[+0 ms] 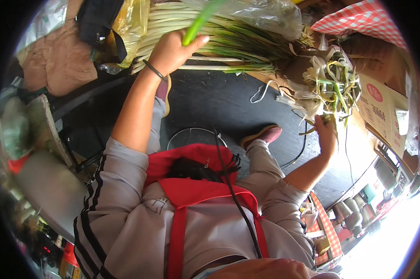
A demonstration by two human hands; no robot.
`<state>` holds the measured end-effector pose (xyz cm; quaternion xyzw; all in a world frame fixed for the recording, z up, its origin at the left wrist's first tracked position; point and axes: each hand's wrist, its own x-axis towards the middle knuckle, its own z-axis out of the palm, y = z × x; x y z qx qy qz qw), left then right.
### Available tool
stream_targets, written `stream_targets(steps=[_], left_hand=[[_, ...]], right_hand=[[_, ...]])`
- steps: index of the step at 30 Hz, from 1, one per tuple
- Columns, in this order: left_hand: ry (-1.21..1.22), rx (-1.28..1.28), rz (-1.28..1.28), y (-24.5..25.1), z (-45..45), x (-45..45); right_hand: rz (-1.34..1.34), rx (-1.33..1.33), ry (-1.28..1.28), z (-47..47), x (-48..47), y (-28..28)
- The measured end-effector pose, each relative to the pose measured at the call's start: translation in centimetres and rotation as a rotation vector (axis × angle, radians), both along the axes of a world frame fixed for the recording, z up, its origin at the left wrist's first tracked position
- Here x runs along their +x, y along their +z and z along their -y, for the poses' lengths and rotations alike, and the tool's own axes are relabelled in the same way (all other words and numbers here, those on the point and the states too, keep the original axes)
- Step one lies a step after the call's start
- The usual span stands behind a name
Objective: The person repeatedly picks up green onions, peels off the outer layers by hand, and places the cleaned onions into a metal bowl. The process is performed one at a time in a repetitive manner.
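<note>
My left hand (170,50) grips a bright green scallion stalk (201,24), whose far end is blurred at the top of the view. Just beyond and below it lies a thick layer of long scallions (245,36), white ends to the left and dark green leaves to the right. Off to the right, my right hand (325,134) pinches some withered scallion leaves (310,131). Touching its fingertips is the lower edge of a heap of peeled skins and yellowed leaves (332,82).
Clear plastic film (272,17) partly covers the scallions. A yellow plastic bag (130,31) and a black bag (98,21) sit to their left. A printed cardboard box (382,104) stands beyond the heap. Thin cords (302,150) trail across the dark floor (210,101) near my shoes.
</note>
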<state>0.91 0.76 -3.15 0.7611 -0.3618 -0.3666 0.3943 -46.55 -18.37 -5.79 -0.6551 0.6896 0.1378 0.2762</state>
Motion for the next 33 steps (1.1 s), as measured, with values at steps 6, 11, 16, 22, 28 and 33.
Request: stream_targets(steps=[6, 11, 16, 22, 28, 33], left_hand=[[0.552, -0.453, -0.679, 0.7, 0.1, 1.9], [0.752, -0.522, -0.996, -0.2, -0.4, 3.5], [0.759, -0.569, -1.177, -1.0, -0.9, 4.4], [0.717, -0.563, -1.214, -1.3, -1.2, 4.2], [0.704, -0.502, -1.185, -0.9, -0.9, 3.6], [0.719, -0.454, -1.151, -0.7, -0.5, 2.9]], right_hand=[[0.176, -0.146, -0.026, 2.0, -4.9, -0.7], [0.458, -0.773, -0.012, 3.9, -5.4, -1.0], [0.373, -0.792, -0.059, 3.1, -1.5, 0.6], [0.606, -0.749, -0.261, 2.5, -0.7, 1.4], [0.655, -0.504, -0.181, 2.9, -3.2, -2.3], [0.693, -0.856, -0.181, 2.4, -1.4, 0.8]])
